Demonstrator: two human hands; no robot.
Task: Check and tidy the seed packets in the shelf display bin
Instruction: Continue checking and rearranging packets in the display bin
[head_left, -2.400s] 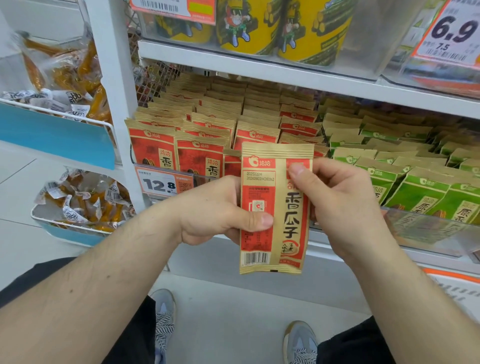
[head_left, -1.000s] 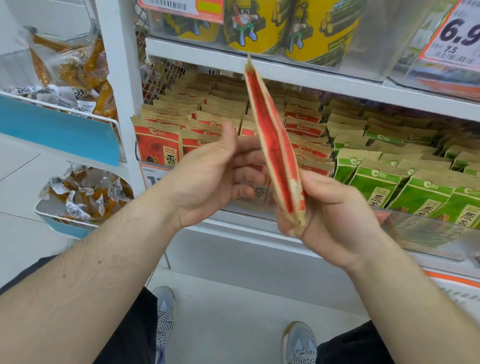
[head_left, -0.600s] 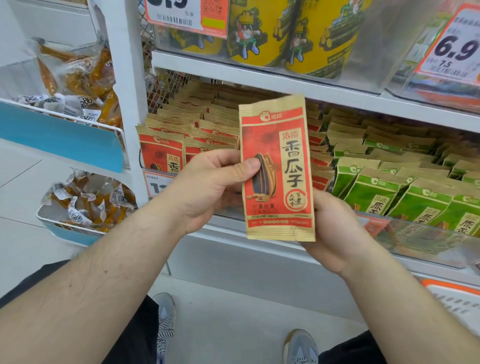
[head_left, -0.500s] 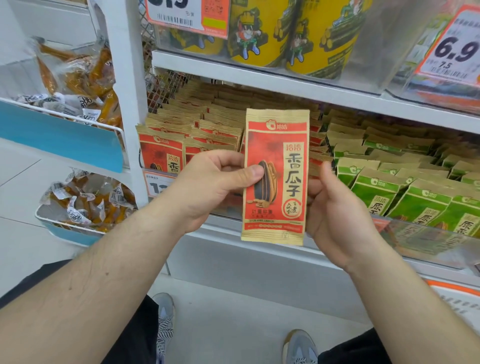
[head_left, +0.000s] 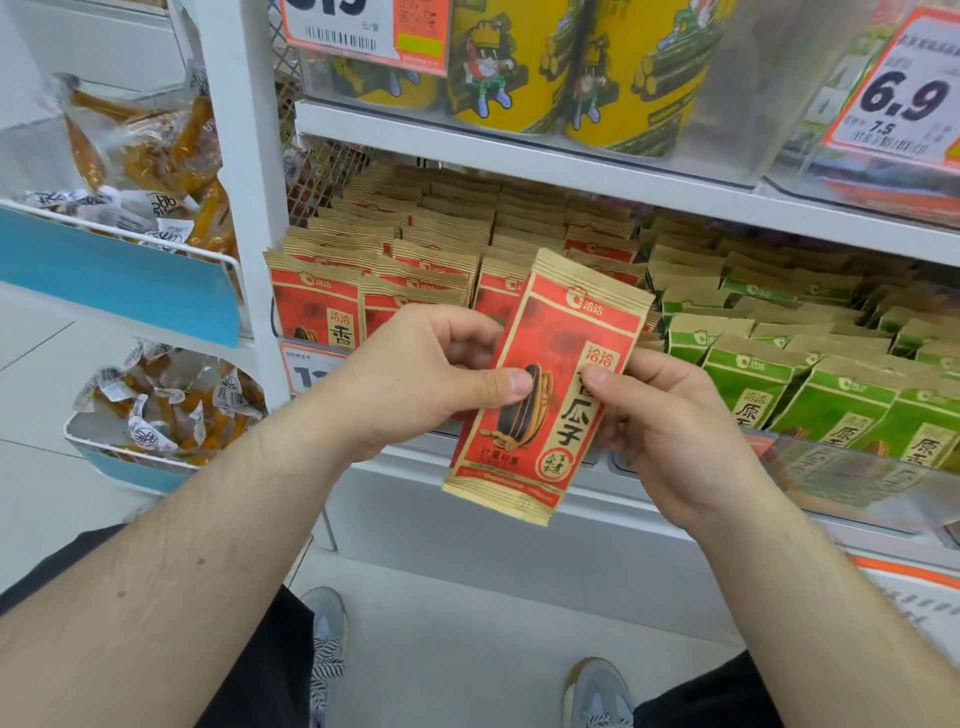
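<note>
1. Head view: a person crouches before a shop shelf, holding one red seed packet (head_left: 545, 387) up in front of the display bin (head_left: 883, 478), its printed face toward the camera and its top tilted to the right, most likely so the front can be read and checked.
2. The left hand (head_left: 415, 379) is closed on the packet's left edge, thumb pressed on the front. The right hand (head_left: 670, 421) pinches the right edge the same way, so the packet stays flat and steady.
3. Behind it, matching red packets (head_left: 317, 306) stand upright in rows on the left of the bin, with green packets (head_left: 836, 400) on the right; a clear front wall keeps them from sliding out.
4. The held packet belongs, it seems, among the red rows.
</note>
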